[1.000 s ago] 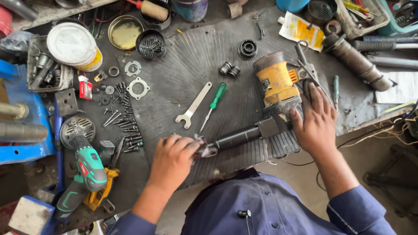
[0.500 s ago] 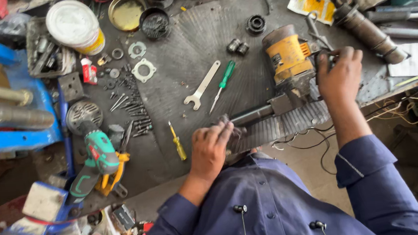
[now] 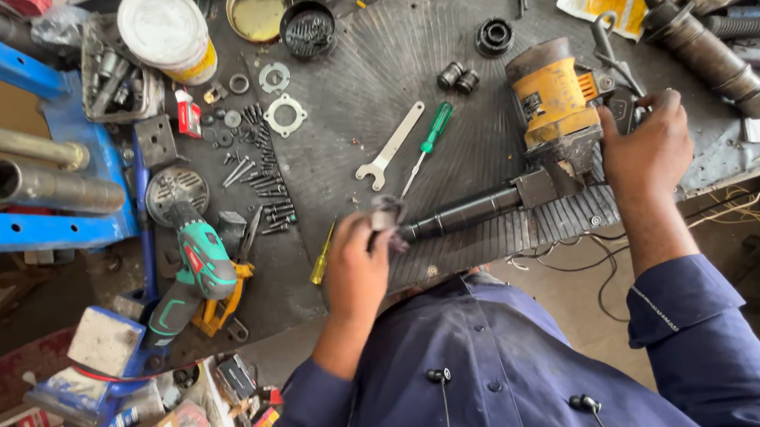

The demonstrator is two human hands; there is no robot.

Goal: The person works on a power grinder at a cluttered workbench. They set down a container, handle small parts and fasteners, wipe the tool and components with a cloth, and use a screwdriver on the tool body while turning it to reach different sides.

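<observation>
left hand shifted onto black shaft end.

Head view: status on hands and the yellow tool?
Left hand gripping black shaft end. Right hand clasping yellow power tool. Green screwdriver, wrench lie apart.

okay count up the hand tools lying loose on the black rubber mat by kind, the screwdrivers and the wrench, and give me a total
Green-handled screwdriver: 1
Yellow-handled screwdriver: 1
Flat open-end wrench: 1
Total: 3
The yellow one lies at the mat's left edge, just beside the left hand.
</observation>
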